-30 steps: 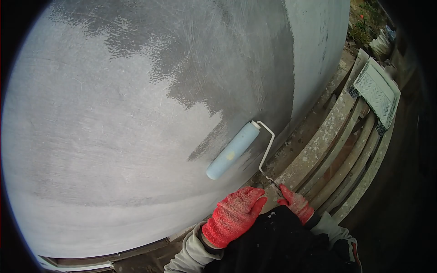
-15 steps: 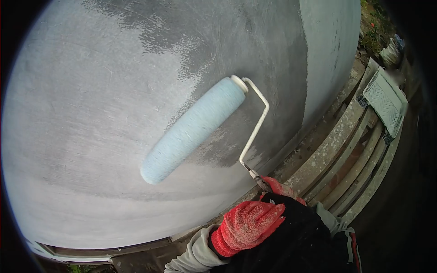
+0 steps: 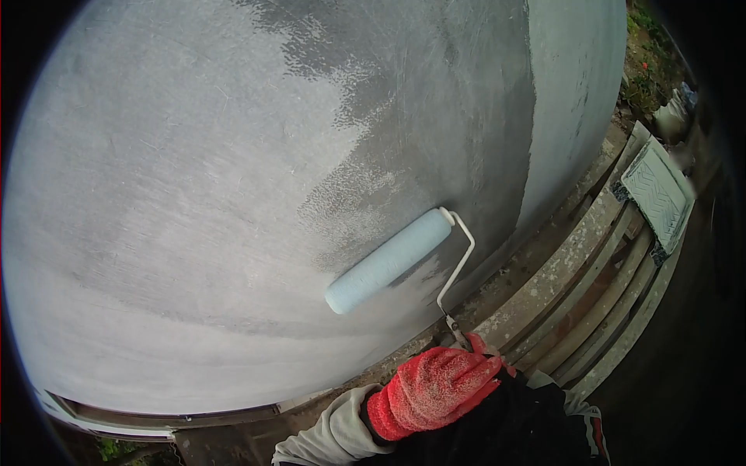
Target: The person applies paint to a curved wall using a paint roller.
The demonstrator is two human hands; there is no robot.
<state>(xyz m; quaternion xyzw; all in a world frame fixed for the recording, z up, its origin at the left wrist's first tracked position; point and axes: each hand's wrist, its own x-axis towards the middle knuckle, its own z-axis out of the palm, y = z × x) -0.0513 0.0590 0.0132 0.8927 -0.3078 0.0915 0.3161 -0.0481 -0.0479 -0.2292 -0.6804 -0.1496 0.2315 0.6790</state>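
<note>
A paint roller (image 3: 388,260) with a long pale-blue sleeve and a bent white wire frame lies against a large grey wall (image 3: 186,186). Its handle runs down to my red-gloved hands at the lower middle. My right hand (image 3: 483,346), mostly hidden behind the left, is closed around the handle. In front of it, my left hand (image 3: 437,390) has its fingers curled together at the lower handle; the part inside its grip is hidden. Darker, wet-looking paint covers the wall around and above the roller, with a ragged edge toward the lighter left side.
At right, a paint tray (image 3: 659,190) with a ridged, pale-coated surface rests on paint-spattered wooden planks (image 3: 559,291). The planks curve along the wall's foot, with gaps between them. Plants (image 3: 641,85) and a crumpled whitish bag (image 3: 671,116) are beyond the tray.
The roller has moved down and to the right across the wall, nearer to my hands. Darker paint shows where the sleeve was. My left hand has shifted slightly right, closer to the right hand.
</note>
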